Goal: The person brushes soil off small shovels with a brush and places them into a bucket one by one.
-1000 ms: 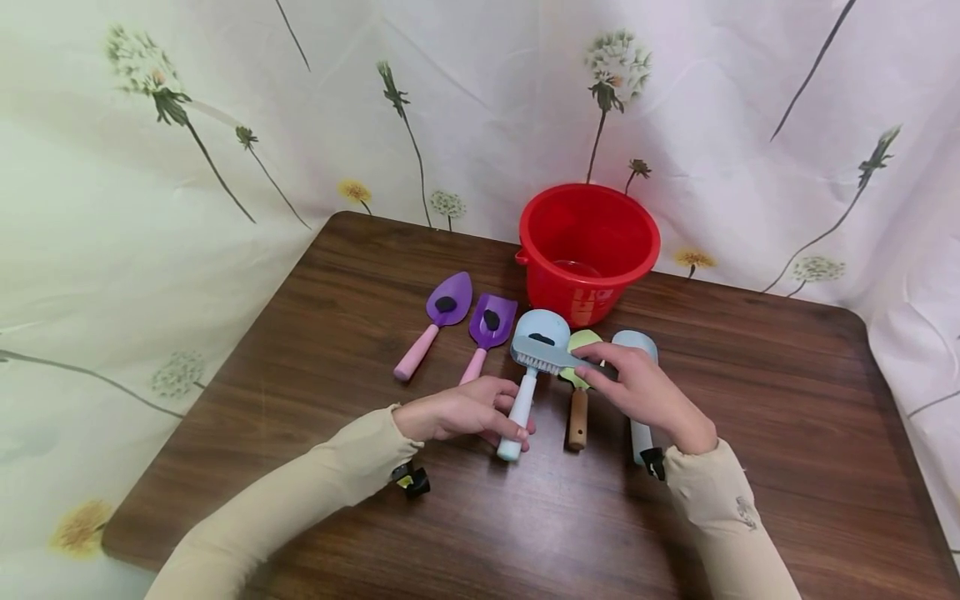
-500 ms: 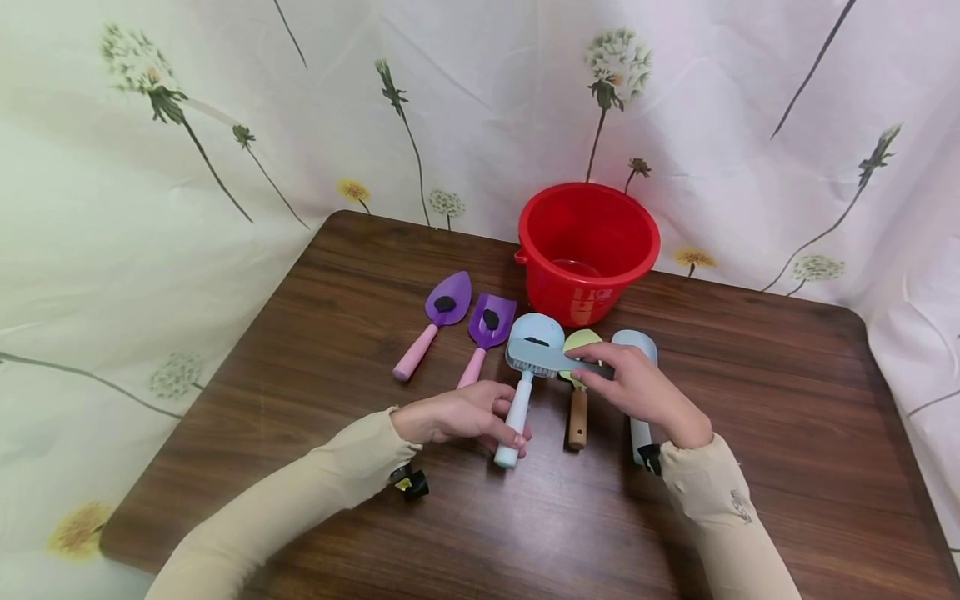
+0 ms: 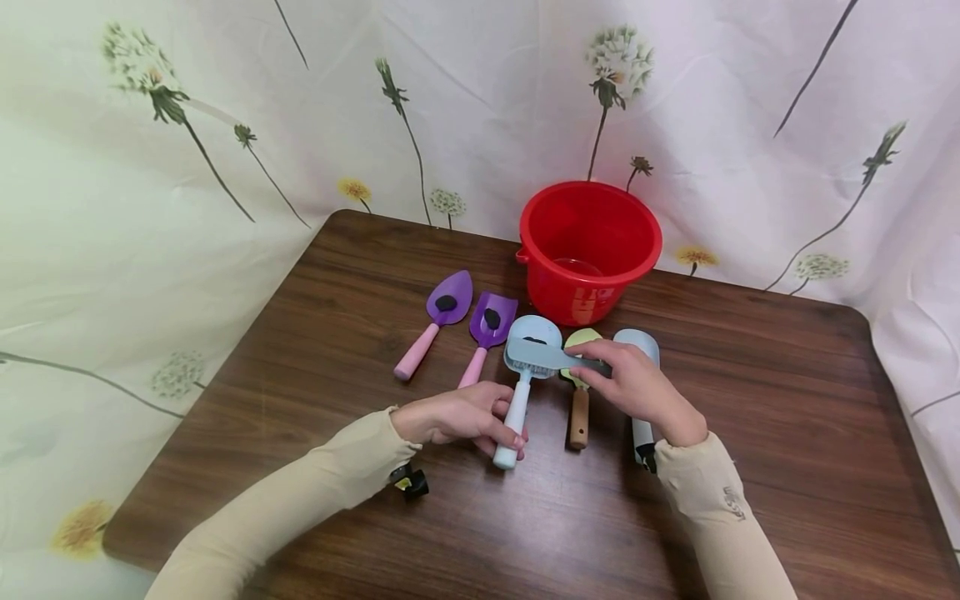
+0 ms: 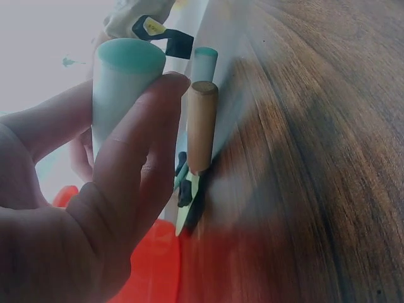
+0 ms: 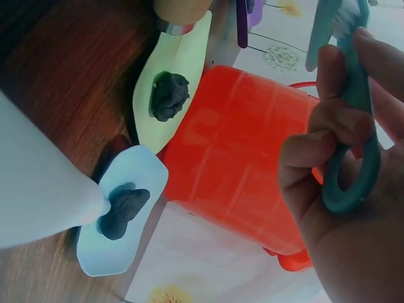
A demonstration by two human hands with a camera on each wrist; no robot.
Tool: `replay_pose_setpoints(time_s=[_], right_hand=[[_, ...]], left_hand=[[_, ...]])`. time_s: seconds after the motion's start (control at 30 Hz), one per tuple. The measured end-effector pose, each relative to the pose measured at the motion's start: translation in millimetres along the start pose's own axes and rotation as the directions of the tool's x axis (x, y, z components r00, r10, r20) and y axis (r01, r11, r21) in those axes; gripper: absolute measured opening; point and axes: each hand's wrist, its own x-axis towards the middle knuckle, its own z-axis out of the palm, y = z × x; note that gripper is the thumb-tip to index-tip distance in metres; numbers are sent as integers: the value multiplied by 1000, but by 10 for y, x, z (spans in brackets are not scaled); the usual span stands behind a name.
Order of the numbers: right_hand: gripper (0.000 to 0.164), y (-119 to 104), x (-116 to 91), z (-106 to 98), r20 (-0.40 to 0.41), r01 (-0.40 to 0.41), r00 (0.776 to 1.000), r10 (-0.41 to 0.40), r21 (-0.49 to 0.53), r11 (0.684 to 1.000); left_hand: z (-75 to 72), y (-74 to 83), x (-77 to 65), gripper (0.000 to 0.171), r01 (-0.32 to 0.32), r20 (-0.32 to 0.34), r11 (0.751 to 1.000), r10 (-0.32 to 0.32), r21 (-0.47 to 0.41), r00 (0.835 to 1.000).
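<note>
Presently, left hand (image 3: pixel 468 412): grasping the white-handled scoop (image 3: pixel 516 404), thumb over the handle and fingers curled round it; the mint-green butt pokes out past the thumb.
Right hand (image 3: pixel 641 385): pinching the blue brush (image 3: pixel 546 357) by its handle, the handle's loop lying by the palm.
Scoop's bowl: between the hands, ahead of the left one and just left of the right fingertips.
Brush head: reaching leftward from the right fingertips over that bowl, bristles turned towards it; I can't tell whether they touch.
Dark lump (image 3: pixel 534 340): in the bowl, partly covered by the brush.
Square purple shovel (image 3: pixel 491 337): just beyond the left hand, which hides the end of its pink handle.
Pointed purple trowel (image 3: pixel 450 319): farther out, to the left hand's left.
Green trowel (image 3: pixel 579 404): between the hands, its blade partly covered by brush and right fingers, its wooden handle towards the person.
Pale blue scoop (image 3: pixel 634 337): by the right hand, which hides its middle from above.
Red bucket (image 3: pixel 570 292): beyond both hands, near the held scoop's bowl.
Table (image 3: pixel 300 400): brown wood-grain, beneath both hands.
</note>
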Motion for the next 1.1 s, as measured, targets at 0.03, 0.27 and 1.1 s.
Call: replay_pose_setpoints(time_s=[0.03,0.27,1.1], right_hand=[[33,1,1,3,-3,0,1000,0,-2,1000],[33,11,17,29,-28,17,999,-18,-26,1000],[37,16,37,92,-117,17,993,-31,-116,993]], left_hand=[[-1,0,-1,34,0,0,1000,0,-1,1000],[-10,-10,-5,36,-2,0,1000,2,-1,1000],[2,14,-23,43,-2,7,1000,2,-15,1000]])
